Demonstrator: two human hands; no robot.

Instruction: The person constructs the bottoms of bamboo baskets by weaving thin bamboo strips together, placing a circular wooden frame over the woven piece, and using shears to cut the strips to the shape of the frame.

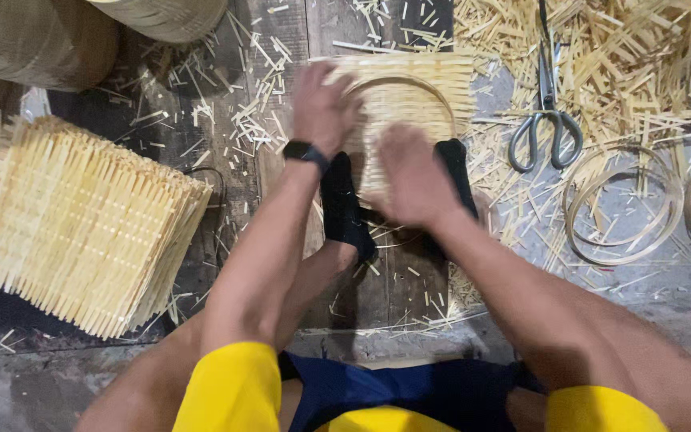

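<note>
Both hands, left hand point(323, 108) and right hand point(413, 178), press flat on the woven bamboo mat point(409, 104) with its hoop at upper centre, pinned by black-socked feet point(345, 208); loose strips could likely slip or splinter.

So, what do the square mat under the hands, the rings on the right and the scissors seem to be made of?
Woven mat: pale, matte strips, probably split bamboo, with loose ends sticking out at the edges. Thin rings: the same pale strip bent into hoops, likely bamboo too. Scissors: grey metal, dull and unpainted, handles included.
</note>
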